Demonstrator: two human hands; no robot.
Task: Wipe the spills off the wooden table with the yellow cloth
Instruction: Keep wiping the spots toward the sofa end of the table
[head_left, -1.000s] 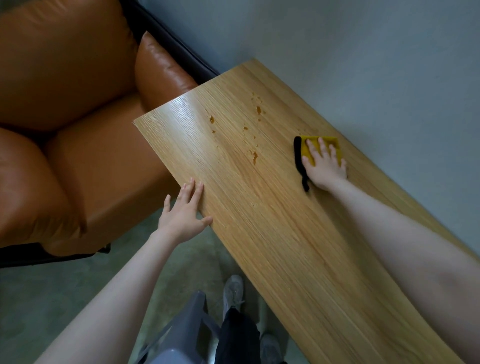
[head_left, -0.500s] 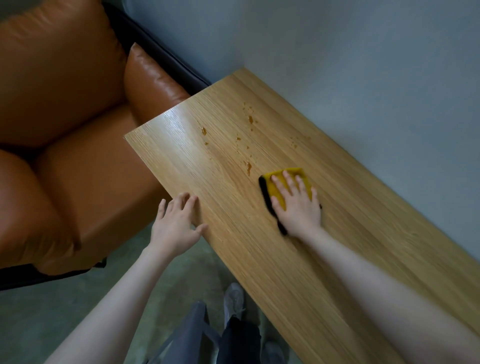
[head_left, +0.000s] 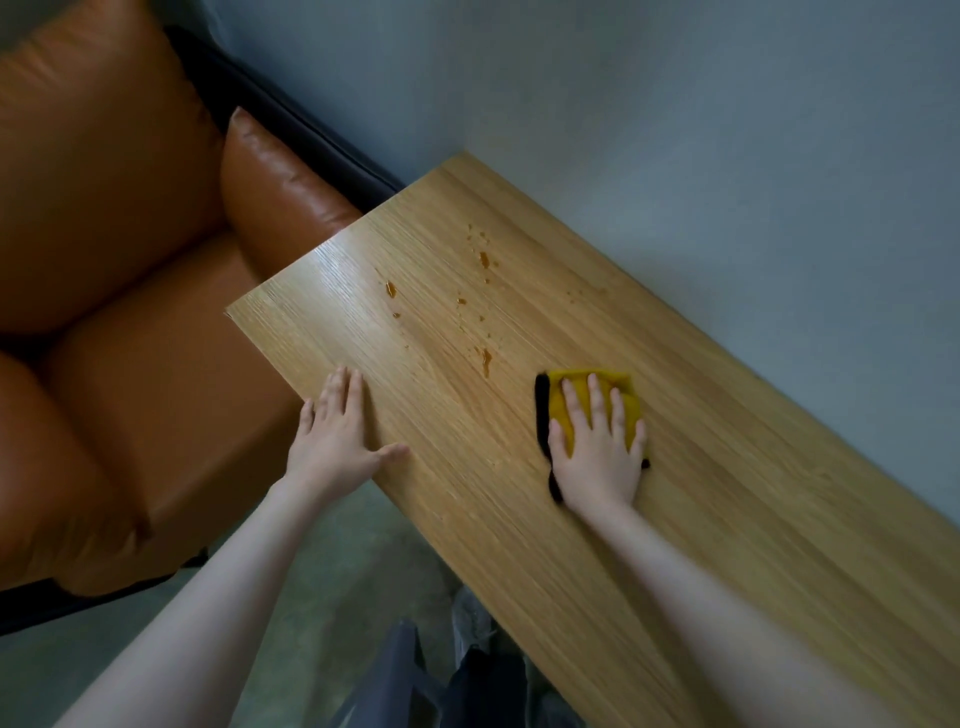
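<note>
- Head view, far left: an orange leather sofa (head_left: 130, 312) is butting against the end of the wooden worktop (head_left: 649, 519).
- The left hand (head_left: 337, 441) is lying flat at the worktop's near edge, fingers (head_left: 343, 389) released and spread, grasping nothing, seemingly bracing.
- Amber spills (head_left: 485, 358) are sitting just beyond the right fingertips, more droplets (head_left: 390, 289) scattering farther out and left of them.
- The right hand (head_left: 597, 447) is pressing the yellow cloth (head_left: 563, 415) flat under open fingers (head_left: 597, 400); it is not clenching it.
- Wiping well likely means keeping the palm bearing down evenly, pushing forward-left through the nearest drop, and overlapping strokes so the liquid is not smearing.
</note>
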